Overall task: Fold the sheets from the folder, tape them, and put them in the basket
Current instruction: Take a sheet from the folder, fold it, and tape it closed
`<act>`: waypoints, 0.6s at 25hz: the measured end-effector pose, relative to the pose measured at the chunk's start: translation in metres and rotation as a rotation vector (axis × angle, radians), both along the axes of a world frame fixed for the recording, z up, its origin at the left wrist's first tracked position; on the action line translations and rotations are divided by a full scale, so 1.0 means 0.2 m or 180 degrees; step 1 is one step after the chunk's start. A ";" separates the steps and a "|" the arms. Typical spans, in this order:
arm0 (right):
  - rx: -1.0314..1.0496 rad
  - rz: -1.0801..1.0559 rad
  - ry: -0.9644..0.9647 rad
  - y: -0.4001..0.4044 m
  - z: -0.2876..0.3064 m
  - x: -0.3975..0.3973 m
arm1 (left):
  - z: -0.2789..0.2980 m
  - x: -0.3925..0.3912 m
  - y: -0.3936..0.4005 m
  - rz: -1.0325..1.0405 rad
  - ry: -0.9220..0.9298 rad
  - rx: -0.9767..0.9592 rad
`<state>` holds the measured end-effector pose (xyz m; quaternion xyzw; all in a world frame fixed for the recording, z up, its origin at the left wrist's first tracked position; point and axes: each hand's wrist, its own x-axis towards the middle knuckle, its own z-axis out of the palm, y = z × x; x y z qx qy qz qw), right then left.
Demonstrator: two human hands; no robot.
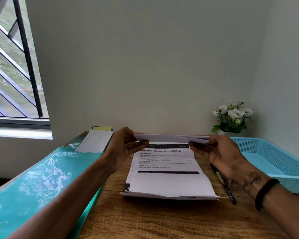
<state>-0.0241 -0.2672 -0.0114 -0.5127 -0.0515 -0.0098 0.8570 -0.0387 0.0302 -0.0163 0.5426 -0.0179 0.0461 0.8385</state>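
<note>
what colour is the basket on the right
Light blue, with a perforated mesh pattern; the basket shows in the head view.

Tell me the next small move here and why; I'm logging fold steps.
Probably bring the far edge toward the near edge and crease it. Both the left hand and right hand pinch the far edge of the printed sheets, lifted off the wooden table, with no tape on them and the blue basket empty.
</note>
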 end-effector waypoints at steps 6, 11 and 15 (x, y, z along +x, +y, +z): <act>-0.1240 -0.0456 -0.0558 0.01 -0.04 0.03 | -0.04 0.03 0.00 -0.0063 -0.0205 0.0633; -0.1024 -0.0266 -0.0560 0.02 -0.07 0.02 | -0.03 0.03 -0.01 -0.0047 -0.0450 0.0662; -0.1213 -0.0294 -0.0864 0.03 -0.06 0.01 | -0.03 0.02 -0.04 -0.0187 -0.0588 0.1096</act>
